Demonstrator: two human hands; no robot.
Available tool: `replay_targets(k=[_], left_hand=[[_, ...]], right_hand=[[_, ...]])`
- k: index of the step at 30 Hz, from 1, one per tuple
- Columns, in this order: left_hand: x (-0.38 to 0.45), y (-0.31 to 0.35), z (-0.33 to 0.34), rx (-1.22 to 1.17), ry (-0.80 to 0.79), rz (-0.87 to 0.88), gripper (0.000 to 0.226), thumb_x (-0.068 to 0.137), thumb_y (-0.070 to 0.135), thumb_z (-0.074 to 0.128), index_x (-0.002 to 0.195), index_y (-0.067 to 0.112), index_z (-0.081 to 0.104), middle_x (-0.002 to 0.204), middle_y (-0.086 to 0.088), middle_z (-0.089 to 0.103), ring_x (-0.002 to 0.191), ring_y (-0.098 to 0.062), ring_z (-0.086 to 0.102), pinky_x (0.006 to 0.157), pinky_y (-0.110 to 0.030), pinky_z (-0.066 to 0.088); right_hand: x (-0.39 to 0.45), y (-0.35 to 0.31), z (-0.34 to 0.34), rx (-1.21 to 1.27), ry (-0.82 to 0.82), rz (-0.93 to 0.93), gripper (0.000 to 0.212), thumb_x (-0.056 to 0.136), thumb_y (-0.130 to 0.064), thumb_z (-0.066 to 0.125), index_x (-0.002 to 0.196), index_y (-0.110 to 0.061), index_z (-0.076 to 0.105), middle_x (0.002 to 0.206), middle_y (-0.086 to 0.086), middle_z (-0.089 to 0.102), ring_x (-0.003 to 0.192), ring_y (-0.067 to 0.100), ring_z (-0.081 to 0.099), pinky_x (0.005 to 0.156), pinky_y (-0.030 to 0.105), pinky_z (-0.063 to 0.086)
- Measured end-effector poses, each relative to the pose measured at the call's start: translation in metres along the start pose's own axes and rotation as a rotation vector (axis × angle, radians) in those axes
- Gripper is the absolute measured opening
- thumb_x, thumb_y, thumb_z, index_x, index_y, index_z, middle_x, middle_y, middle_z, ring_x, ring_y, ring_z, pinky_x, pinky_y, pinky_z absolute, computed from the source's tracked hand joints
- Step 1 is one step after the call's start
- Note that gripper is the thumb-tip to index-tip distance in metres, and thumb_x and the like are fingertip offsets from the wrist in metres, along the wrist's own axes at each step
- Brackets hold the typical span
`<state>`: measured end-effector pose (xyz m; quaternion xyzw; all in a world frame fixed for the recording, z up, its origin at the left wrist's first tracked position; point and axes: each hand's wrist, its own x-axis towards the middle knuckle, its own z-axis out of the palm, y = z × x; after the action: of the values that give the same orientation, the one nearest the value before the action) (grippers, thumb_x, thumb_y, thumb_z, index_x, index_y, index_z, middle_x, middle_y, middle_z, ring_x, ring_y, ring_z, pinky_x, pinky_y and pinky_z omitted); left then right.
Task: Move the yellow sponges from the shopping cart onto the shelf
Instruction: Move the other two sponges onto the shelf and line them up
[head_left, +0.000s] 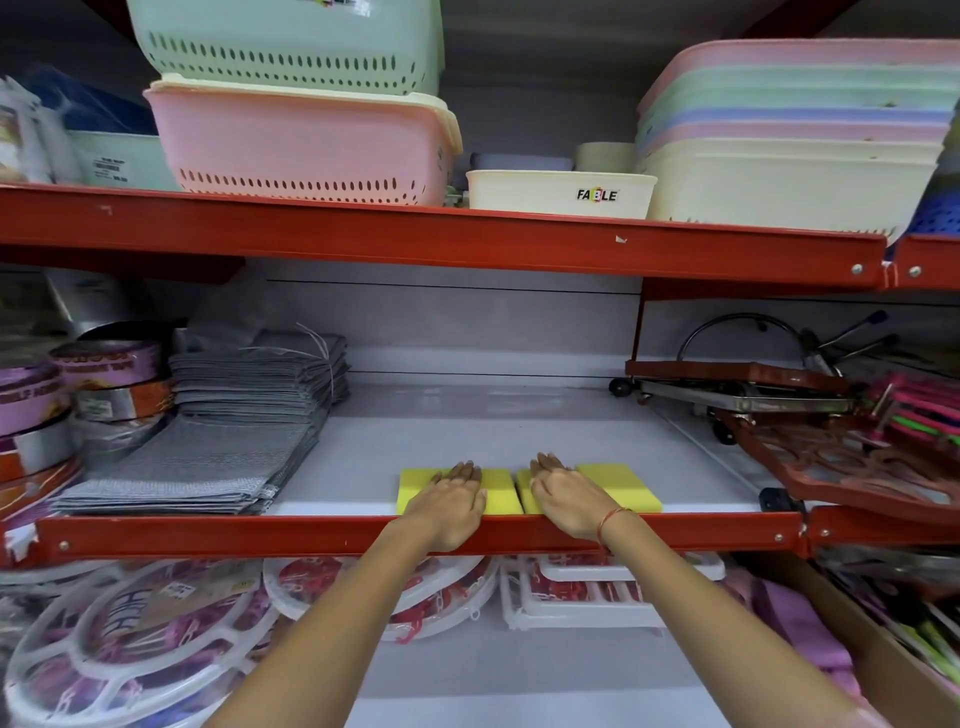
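Note:
Two yellow sponges lie side by side at the front edge of the white middle shelf (493, 426), just behind its red rail. My left hand (453, 501) rests flat on top of the left sponge (415, 486), fingers together and pointing inward. My right hand (566, 496), with a red thread at the wrist, rests flat on the right sponge (621, 486). Neither hand curls around its sponge. The shopping cart is out of view.
Stacked grey cloths (249, 415) and tape rolls (62, 395) fill the shelf's left. Red wheeled trolleys and racks (810, 431) crowd its right. Pastel plastic baskets (306, 140) sit on the shelf above. White round hanger racks (135, 639) lie below.

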<state>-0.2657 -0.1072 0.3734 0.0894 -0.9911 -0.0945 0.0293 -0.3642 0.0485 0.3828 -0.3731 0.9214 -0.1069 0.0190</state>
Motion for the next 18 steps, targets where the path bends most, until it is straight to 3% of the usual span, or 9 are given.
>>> replay_targets(k=[11, 16, 18], left_hand=[[0.001, -0.001, 0.004, 0.024, 0.004, -0.001, 0.055, 0.103, 0.031, 0.016, 0.153, 0.007, 0.014, 0.163, -0.009, 0.010, 0.151, -0.017, 0.007, 0.125, -0.035, 0.006], [0.001, -0.003, 0.004, 0.022, 0.011, 0.007, 0.055, 0.103, 0.031, 0.015, 0.153, 0.008, 0.013, 0.163, -0.007, 0.009, 0.151, -0.016, 0.006, 0.125, -0.034, 0.006], [0.000, -0.002, 0.005, 0.027, 0.015, 0.007, 0.055, 0.103, 0.032, 0.015, 0.153, 0.008, 0.013, 0.164, -0.007, 0.009, 0.151, -0.016, 0.006, 0.125, -0.034, 0.006]], right_hand=[[-0.001, -0.011, 0.009, 0.036, 0.014, -0.007, 0.050, 0.101, -0.023, 0.021, 0.143, -0.003, 0.041, 0.161, 0.011, 0.020, 0.151, 0.017, 0.014, 0.122, 0.035, 0.009], [-0.001, 0.014, -0.011, 0.101, 0.120, -0.003, 0.054, 0.101, -0.024, 0.018, 0.152, -0.003, 0.020, 0.163, 0.010, 0.012, 0.151, 0.016, 0.008, 0.124, 0.033, 0.006], [-0.001, 0.035, -0.023, 0.049, 0.141, 0.048, 0.054, 0.101, -0.022, 0.022, 0.152, -0.003, 0.020, 0.163, 0.012, 0.012, 0.151, 0.019, 0.011, 0.124, 0.034, 0.010]])
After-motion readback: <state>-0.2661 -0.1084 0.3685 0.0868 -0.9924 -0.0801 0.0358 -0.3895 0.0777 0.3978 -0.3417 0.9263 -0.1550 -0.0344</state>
